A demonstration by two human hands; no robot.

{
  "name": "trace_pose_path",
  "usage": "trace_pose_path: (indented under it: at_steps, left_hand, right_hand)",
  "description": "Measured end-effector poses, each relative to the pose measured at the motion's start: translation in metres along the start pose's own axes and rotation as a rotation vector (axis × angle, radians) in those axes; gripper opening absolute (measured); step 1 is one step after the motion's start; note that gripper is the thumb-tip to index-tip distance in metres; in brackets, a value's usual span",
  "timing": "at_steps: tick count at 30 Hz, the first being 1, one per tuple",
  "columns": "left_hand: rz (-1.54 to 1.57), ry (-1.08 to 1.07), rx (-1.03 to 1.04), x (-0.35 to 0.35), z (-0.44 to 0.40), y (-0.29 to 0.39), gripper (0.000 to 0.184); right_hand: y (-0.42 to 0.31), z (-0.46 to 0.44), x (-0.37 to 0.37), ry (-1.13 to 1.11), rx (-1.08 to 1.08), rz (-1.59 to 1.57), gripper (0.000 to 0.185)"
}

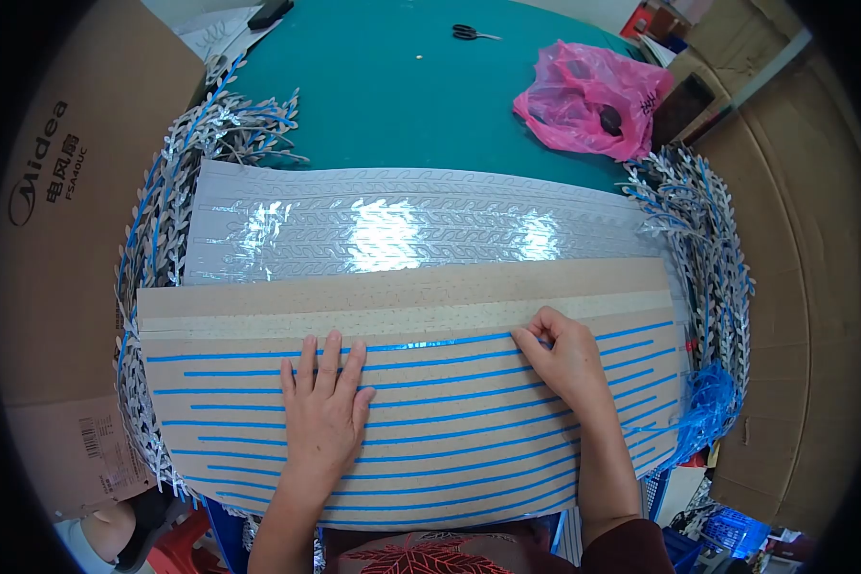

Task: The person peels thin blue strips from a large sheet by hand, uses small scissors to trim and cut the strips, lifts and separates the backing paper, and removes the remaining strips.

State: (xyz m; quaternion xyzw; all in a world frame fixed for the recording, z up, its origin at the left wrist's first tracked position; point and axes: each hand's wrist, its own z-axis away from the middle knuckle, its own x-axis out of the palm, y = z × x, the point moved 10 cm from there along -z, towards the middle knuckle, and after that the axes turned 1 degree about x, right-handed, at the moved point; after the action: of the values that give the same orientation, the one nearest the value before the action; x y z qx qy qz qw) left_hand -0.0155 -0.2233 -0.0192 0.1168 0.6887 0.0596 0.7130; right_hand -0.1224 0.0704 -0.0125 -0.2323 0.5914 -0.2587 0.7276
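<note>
A brown sheet [258, 304] with several long blue strips [440, 390] running across it lies in front of me. My left hand [325, 407] rests flat on the sheet, fingers stretched out over the upper strips. At the right part of the topmost blue strip [450, 341], my right hand [564, 354] is closed in a pinch, thumb and fingers pressed together at the strip. Whatever is between those fingertips is hidden. Behind the brown sheet, partly under it, is a shiny silver sheet [316, 230] with rows of leaf shapes.
Silver leaf garlands [167, 210] hang at the left, with more garlands [713, 230] at the right. Blue film [708, 402] bunches by the right edge. Black scissors [469, 33] and a pink plastic bag [584, 96] lie on the green tabletop [383, 105]. Cardboard [77, 249] stands at the left.
</note>
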Motion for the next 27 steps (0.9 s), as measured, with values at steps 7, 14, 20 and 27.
trace_pose_path:
  at_steps: [7,14,20,27]
  left_hand:
    - [-0.032,0.066,0.034,-0.002,0.000,0.002,0.060]
    - [-0.010,0.013,0.016,0.000,0.001,0.001,0.060]
    - [0.086,-0.053,0.111,0.007,-0.009,0.048,0.071]
    - [0.215,0.008,0.415,0.033,-0.036,0.144,0.077]
  right_hand:
    - [0.000,0.000,0.001,0.017,-0.013,-0.024,0.028]
    - [0.003,-0.002,0.002,0.019,-0.019,-0.009,0.029]
    - [-0.002,0.000,0.000,0.033,-0.027,0.024,0.030]
    - [0.000,-0.001,0.001,0.051,-0.064,0.035,0.030]
